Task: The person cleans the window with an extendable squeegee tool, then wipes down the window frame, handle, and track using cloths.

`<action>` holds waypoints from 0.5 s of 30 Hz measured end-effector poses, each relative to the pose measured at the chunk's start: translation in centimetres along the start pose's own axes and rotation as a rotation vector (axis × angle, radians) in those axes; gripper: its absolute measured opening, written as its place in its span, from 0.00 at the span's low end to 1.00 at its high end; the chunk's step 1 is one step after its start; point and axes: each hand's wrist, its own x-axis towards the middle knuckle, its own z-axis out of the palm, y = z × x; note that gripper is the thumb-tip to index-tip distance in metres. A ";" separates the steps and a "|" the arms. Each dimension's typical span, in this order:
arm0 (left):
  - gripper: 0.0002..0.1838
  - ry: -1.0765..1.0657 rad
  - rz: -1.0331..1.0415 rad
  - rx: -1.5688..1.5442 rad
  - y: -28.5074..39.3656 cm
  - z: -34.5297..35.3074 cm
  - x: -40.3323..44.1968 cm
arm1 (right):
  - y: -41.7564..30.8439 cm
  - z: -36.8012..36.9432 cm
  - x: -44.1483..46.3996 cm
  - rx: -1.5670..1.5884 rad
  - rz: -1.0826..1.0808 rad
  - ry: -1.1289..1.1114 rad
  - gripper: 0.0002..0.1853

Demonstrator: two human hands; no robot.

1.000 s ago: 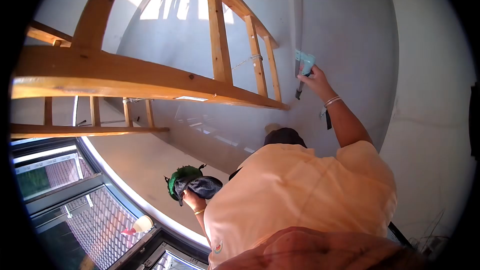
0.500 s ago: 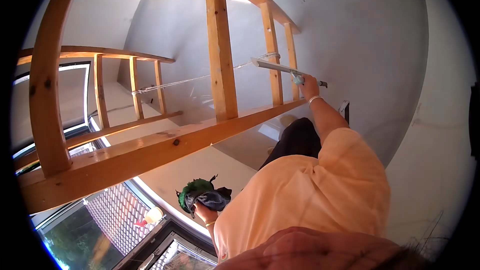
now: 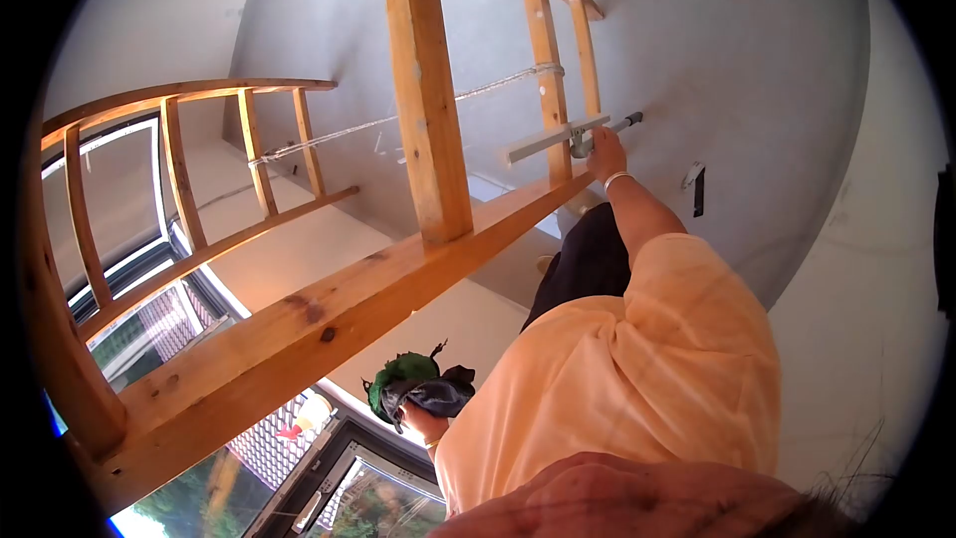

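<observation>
My right hand [image 3: 607, 153] is closed around the handle of a squeegee-like tool with a long pale bar [image 3: 538, 145] and a dark-tipped end. Its arm is stretched out beside the wooden ladder [image 3: 428, 90], and the bar lies close to the ladder's rungs; whether they touch I cannot tell. Low on the left, my left hand [image 3: 426, 425] grips a bundle of green and black cloth [image 3: 438, 397], with dark loose ends sticking out. Part of that hand's fingers is hidden by the bundle.
A cord [image 3: 339, 130] links the ladder's two halves. A window [image 3: 373, 498] stands open at lower left, near a pale bottle with a red top [image 3: 311, 412]. A small black strip [image 3: 698, 189] lies on the grey floor [image 3: 737, 60].
The squeegee-like tool has turned, its dark end swinging upward, and my right hand has risen slightly in view. The ladder has shifted with my view. My left hand still holds the cloth bundle.
</observation>
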 end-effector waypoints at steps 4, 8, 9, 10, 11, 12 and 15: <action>0.22 0.046 0.009 0.050 0.5 1.3 -0.9 | 0.1 -0.9 -1.1 -0.057 0.038 -0.007 0.22; 0.23 -0.033 -0.040 -0.145 0.4 2.0 -1.2 | -0.3 -3.0 -3.5 -0.042 0.260 -0.099 0.18; 0.23 -0.070 0.015 -0.240 -0.3 2.4 -0.8 | 0.9 -2.8 -3.2 -0.045 0.358 -0.269 0.17; 0.23 -0.035 0.039 -0.257 -1.2 2.3 -0.2 | 2.5 -2.5 -3.2 0.001 0.397 -0.571 0.19; 0.23 0.009 0.070 -0.282 -1.8 2.3 0.4 | 5.4 -1.1 -3.3 -0.032 -0.181 -0.784 0.20; 0.23 0.029 0.090 -0.353 -1.1 3.3 -0.3 | 6.2 -0.4 -4.2 -0.126 -0.391 -0.791 0.18; 0.24 0.049 0.157 -0.491 -2.2 5.2 -0.3 | -1.7 -2.4 -3.4 -0.582 -0.291 -1.455 0.19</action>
